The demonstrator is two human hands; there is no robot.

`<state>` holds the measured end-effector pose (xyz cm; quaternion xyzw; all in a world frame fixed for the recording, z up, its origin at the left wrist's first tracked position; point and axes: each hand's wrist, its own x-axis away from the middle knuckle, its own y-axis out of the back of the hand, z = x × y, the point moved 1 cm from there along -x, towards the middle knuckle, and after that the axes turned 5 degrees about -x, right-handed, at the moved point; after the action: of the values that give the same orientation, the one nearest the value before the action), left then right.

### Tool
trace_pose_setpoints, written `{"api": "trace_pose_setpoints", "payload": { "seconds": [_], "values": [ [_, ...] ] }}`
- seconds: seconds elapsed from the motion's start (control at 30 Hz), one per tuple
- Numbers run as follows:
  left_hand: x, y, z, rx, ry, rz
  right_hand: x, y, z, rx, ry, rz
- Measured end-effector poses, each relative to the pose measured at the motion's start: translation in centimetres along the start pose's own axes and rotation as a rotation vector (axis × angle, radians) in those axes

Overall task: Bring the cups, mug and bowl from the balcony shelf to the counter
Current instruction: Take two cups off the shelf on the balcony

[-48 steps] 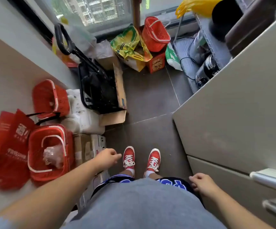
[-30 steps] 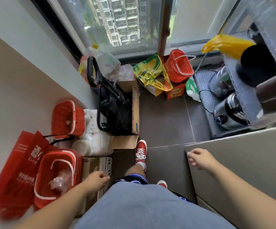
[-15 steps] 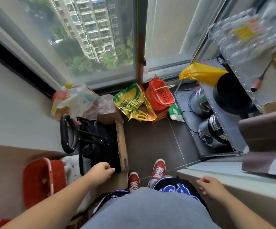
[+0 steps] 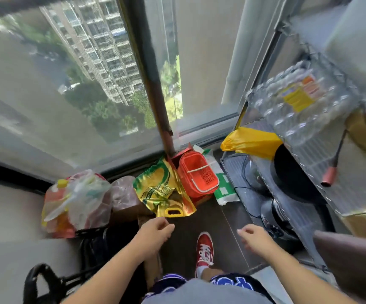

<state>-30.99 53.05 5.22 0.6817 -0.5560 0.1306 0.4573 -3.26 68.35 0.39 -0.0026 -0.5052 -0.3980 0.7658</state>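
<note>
Left hand: I see my left hand (image 4: 154, 234) held out over the floor, empty, its fingers (image 4: 168, 227) loosely curled and slightly apart, touching nothing.
Right hand: my right hand (image 4: 257, 238) is also out in front, empty, fingers (image 4: 242, 232) relaxed and apart, near the front edge of the shelf but not touching it.
Shelf: the balcony shelf (image 4: 309, 163) is a metal wire rack along the right side, with several tiers; the view of it is blurred.
Task things: I cannot make out any cups, mug or bowl on the shelf tiers I can see; I cannot tell where they are.
On the shelf: a shrink-wrapped pack of clear bottles (image 4: 298, 102) lies on an upper tier, a black pan (image 4: 296, 174) sits on the tier below, and a yellow plastic bag (image 4: 251, 142) hangs over that tier's far edge. A tool with a red handle (image 4: 328, 177) hangs at the upper tier's front edge.
Floor: a gold and green bag (image 4: 162, 190) leans beside a red plastic basket (image 4: 197, 174) by the window; a bundle of clear plastic bags (image 4: 76, 200) sits at the left.
Me: one red shoe (image 4: 204, 249) is planted on the dark tile between my two hands.
Window: a tall apartment block (image 4: 103, 47) and trees are visible through the glass.
</note>
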Motion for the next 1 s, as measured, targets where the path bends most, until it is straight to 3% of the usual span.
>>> {"api": "trace_pose_setpoints", "payload": {
  "seconds": [0.3, 0.43, 0.67, 1.0],
  "values": [
    [-3.9, 7.6, -16.4, 0.025, -0.391, -0.128, 1.7, 7.4, 17.6, -0.048, 0.435, -0.150],
    [-4.4, 10.5, -22.6, 0.092, -0.556, -0.090, 5.0, 10.7, 23.2, -0.119, 0.587, -0.249],
    [-2.5, 15.6, -33.5, 0.102, -0.975, -0.054, 12.8, 16.3, 30.0, -0.214, 0.837, -0.599],
    [5.8, 20.8, -48.4, 0.159, -1.560, -0.047, 26.3, 23.0, 35.5, -0.098, 1.112, -1.052]
  ]
}}
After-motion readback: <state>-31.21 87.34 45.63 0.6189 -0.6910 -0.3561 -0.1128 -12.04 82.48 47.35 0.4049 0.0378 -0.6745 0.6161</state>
